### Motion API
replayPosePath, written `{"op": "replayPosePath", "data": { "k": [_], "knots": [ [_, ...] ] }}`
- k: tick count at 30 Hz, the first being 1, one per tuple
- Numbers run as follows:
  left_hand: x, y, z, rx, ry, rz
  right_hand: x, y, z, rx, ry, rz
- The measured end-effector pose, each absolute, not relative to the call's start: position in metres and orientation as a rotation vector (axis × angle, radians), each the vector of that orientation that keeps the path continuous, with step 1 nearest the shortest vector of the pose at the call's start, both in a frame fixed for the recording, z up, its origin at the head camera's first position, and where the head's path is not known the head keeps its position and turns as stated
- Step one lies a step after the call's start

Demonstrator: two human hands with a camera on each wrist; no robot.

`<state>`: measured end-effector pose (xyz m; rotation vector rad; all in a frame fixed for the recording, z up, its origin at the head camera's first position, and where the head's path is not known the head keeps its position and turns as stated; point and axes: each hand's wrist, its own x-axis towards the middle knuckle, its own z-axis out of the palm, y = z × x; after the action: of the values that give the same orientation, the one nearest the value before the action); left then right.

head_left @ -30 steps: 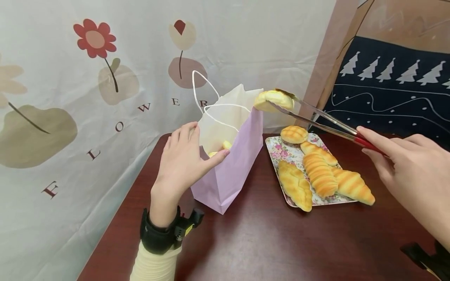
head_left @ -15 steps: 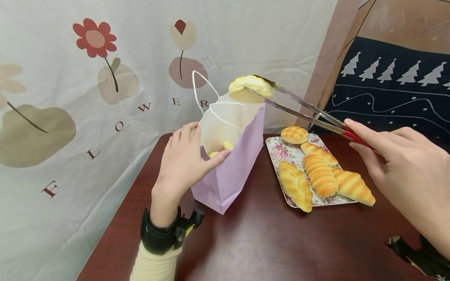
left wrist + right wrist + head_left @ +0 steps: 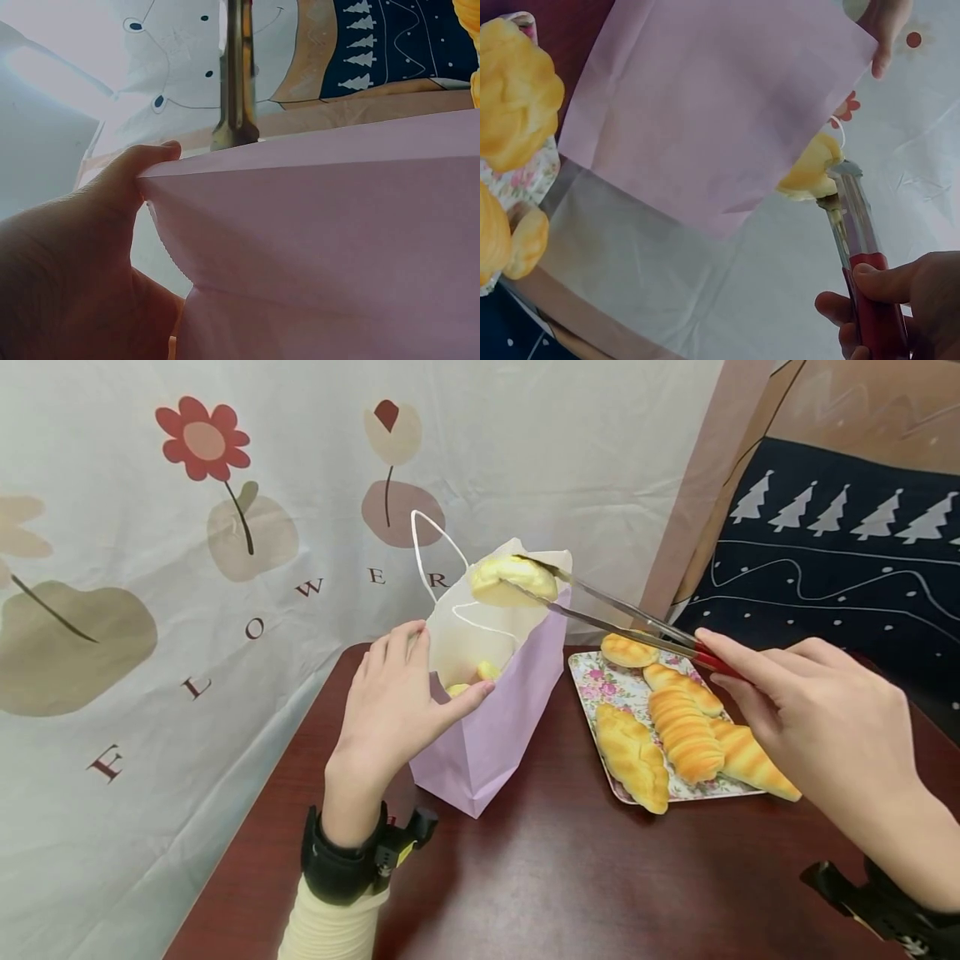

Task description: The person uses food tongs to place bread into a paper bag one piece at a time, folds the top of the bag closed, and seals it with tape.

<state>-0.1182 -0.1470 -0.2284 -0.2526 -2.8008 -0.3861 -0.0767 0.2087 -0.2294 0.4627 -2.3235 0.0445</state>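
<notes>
My left hand (image 3: 390, 706) is at the near-left rim of a lilac paper bag (image 3: 498, 714), its thumb hooked over the edge. In the left wrist view, the thumb (image 3: 161, 152) lies over the bag's top edge. Pieces of yellow bread (image 3: 486, 671) show inside. My right hand (image 3: 825, 718) grips tongs (image 3: 630, 622) by their red handles. Pinched in the tips is a pale yellow bun (image 3: 513, 581), over the bag's mouth. In the right wrist view, the bag partly hides the bun (image 3: 814, 169).
Right of the bag, a floral tray (image 3: 600, 685) bears several breads, including a ridged roll (image 3: 684, 735) and a braided loaf (image 3: 632, 756). White string handles (image 3: 420, 547) rise from the bag. A flower-printed cloth (image 3: 315, 460) hangs behind the dark table (image 3: 570, 877).
My right hand has moved left with the tongs and bun, from the bag's right rim to over its mouth; the bun has dipped slightly since the middle frame. My left hand stays at the rim.
</notes>
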Motion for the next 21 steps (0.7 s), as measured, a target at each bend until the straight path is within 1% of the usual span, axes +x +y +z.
{"op": "replayPosePath", "data": {
  "k": [21],
  "knots": [
    [-0.119,-0.1455,-0.2293,-0.257,-2.79,-0.379,-0.0779,0.2098,-0.2337,0.476,-2.311,0.054]
  ]
}}
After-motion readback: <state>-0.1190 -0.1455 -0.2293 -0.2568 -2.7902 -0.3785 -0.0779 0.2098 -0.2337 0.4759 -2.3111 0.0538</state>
